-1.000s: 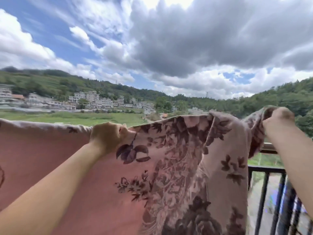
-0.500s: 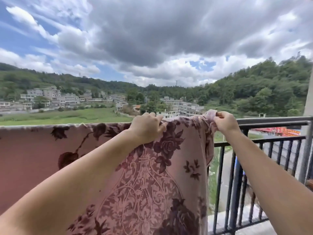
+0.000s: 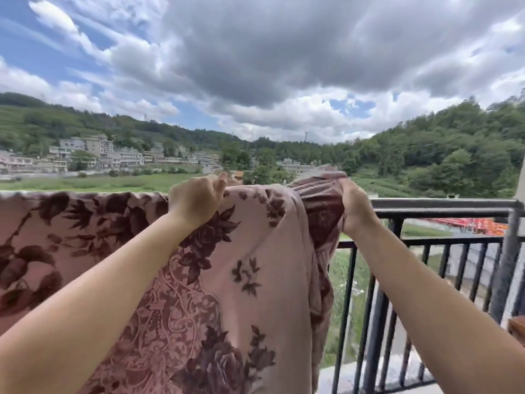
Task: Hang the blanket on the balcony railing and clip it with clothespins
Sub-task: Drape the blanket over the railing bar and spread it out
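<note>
Draping blanket over balcony railing

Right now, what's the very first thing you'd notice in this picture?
A big pink blanket with dark flowers, draped over the black balcony railing on the left. The left hand and right hand both grip its top edge. Behind, dark clouds hang over green hills.

We see two bare forearms, no sleeves reaching the wrists. Our left hand and right hand wear no gloves, rings, watch or bracelet that we can see.
</note>
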Demonstrator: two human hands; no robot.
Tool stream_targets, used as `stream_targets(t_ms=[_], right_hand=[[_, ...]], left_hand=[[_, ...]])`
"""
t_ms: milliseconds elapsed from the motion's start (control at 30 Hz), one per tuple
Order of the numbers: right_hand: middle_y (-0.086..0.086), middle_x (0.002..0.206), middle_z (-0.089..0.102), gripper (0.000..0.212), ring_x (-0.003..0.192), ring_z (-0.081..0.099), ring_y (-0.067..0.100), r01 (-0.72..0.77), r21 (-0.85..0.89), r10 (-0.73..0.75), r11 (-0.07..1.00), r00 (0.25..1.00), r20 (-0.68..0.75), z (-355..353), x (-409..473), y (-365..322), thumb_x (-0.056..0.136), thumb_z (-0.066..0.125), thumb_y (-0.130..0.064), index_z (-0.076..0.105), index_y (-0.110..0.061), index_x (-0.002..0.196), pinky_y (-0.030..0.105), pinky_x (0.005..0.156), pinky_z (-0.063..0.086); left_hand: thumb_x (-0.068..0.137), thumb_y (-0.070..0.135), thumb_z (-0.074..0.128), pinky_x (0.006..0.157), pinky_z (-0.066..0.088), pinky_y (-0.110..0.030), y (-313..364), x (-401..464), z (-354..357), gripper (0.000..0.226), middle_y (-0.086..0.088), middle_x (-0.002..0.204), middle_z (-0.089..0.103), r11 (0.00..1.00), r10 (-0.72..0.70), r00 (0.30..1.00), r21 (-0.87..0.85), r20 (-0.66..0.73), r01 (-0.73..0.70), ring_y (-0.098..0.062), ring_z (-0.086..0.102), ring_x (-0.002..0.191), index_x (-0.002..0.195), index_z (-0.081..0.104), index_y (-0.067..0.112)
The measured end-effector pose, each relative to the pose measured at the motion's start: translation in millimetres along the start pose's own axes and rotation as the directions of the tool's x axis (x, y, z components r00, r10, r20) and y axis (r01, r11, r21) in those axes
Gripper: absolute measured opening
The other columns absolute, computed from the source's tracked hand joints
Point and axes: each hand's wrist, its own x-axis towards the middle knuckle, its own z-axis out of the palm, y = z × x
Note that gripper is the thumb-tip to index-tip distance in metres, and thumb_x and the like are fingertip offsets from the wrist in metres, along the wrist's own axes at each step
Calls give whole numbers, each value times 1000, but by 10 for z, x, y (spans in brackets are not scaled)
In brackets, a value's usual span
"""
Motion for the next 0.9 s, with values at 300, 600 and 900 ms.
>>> stream_targets(t_ms=[300,600,900], right_hand=[[9,94,64,34,67,66,6,188,-182,-262,965,703,-661,-1504,923,-966,96,32,-23,63,-11,102,20,54,46],[6,78,65,25,65,61,18,15,-473,-85,881,988,-126,-1829,800,-501,92,48,-21,63,-13,74,31,63,50],[14,116,51,59,107,50,25,135,-694,-356,707,916,-185,-2330,51,-2,83,54,-51,41,-5,117,32,93,41]], left_hand=[[96,48,16,50,35,-20,-176,94,8,63,-12,86,69,936,-276,957,254,93,246,-25,62,70,107,65,11],[95,31,40,79,48,-35,1434,277,316,34,-12,114,66,981,179,976,-99,126,-168,-27,62,98,113,59,10],[97,39,29,79,45,-40,2743,471,1153,40,-14,111,64,975,219,954,-77,205,-208,-34,59,103,106,56,11]])
